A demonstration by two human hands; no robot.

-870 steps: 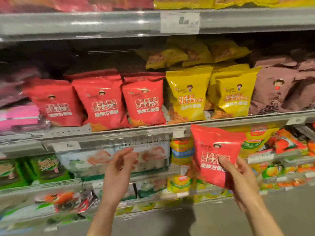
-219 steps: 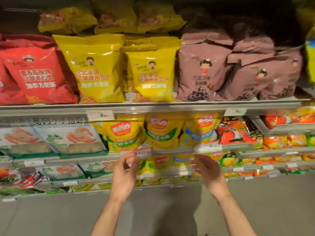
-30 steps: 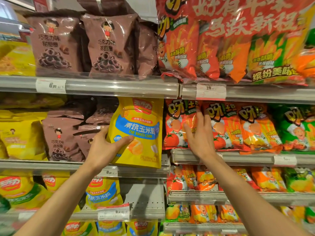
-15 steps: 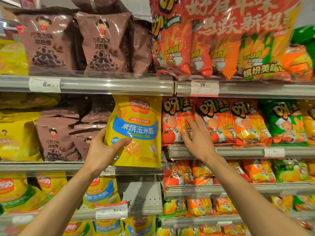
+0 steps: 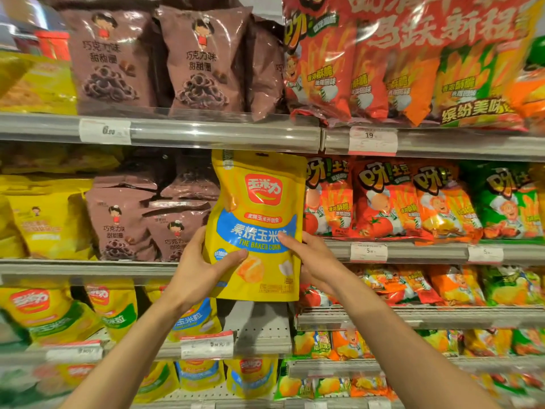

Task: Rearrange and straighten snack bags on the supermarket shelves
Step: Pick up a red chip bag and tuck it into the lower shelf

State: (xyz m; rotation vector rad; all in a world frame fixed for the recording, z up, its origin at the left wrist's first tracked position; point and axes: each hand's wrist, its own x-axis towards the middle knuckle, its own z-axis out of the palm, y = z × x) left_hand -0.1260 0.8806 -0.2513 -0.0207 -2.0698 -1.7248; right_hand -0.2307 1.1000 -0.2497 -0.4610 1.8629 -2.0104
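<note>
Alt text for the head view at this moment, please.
Both hands hold a yellow baked corn bag upright before supermarket shelves, left hand at its left edge, right hand at its right. Brown snack bags sit left, orange chip bags right.

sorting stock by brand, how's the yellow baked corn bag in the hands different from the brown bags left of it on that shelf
The yellow baked corn bag is glossy yellow with a blue band and a red logo; the brown bags are matte brown with a cartoon child. The yellow bag is held upright off the shelf by the left hand and right hand; the brown bags sit on the shelf, leaning and overlapping. The yellow bag looks flat and smooth, the brown ones puffy and creased. Both are sealed snack pouches.
</note>
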